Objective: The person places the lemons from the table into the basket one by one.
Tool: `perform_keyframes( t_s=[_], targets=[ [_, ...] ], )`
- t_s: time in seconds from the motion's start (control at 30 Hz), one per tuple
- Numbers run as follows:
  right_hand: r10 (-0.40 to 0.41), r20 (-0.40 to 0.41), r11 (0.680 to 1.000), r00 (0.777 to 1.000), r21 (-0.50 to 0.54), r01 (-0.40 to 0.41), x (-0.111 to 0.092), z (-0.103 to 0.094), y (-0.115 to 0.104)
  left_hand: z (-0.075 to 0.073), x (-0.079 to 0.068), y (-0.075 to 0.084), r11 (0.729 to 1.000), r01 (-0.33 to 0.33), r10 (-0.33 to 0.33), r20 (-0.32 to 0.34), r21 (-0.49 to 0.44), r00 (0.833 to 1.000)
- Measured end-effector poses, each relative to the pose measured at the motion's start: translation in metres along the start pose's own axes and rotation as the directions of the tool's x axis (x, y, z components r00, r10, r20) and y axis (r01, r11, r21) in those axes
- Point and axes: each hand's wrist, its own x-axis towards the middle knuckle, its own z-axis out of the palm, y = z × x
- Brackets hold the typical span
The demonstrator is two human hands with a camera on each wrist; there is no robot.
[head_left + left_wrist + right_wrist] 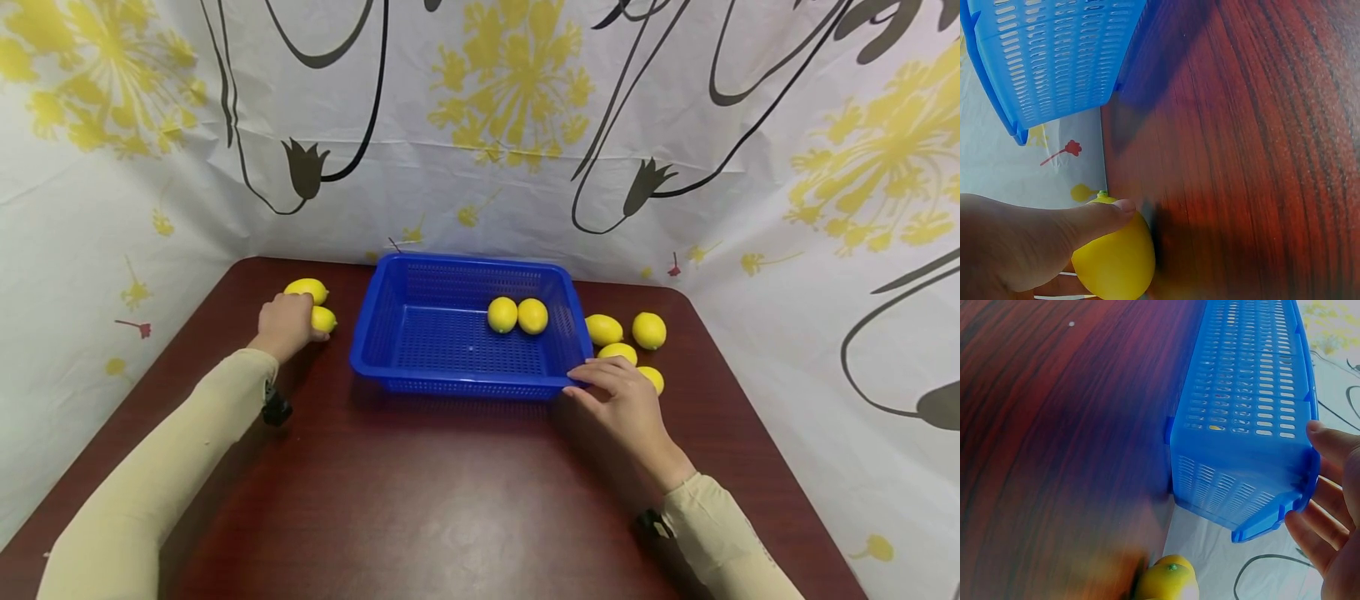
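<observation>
My left hand [287, 323] grips a yellow lemon [323, 319] at the left of the table. The thumb lies across that lemon [1116, 262] in the left wrist view. Just behind it sits a second lemon [306, 290]. A blue perforated plastic basket [465, 382] stands at mid-table, with two lemons [517, 316] side by side inside toward its right. At the basket's front right corner, my right hand [626, 408] holds the rim, thumb on the front side and fingers round the right side, as the right wrist view [1335, 506] also shows.
Several loose lemons [648, 331] lie right of the basket, close to my right hand. The dark reddish-brown wooden table [450, 500] meets a white cloth backdrop [465, 192] with yellow and grey flower prints at the back and sides.
</observation>
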Motion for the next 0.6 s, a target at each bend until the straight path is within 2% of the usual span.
perform_keyframes(
  t_s=[0.27, 0.6],
  targets=[
    [0.002, 0.002, 1.0, 1.0, -0.005, -0.002, -0.001, 0.0, 0.0, -0.007, 0.002, 0.0, 0.999, -0.034, 0.034, -0.032, 0.007, 0.999],
    [0.022, 0.028, 1.0, 0.999, -0.016, -0.021, -0.001, -0.002, 0.0, -0.036, 0.014, 0.004, 0.998, -0.066, 0.068, -0.114, 0.024, 0.991]
  ],
)
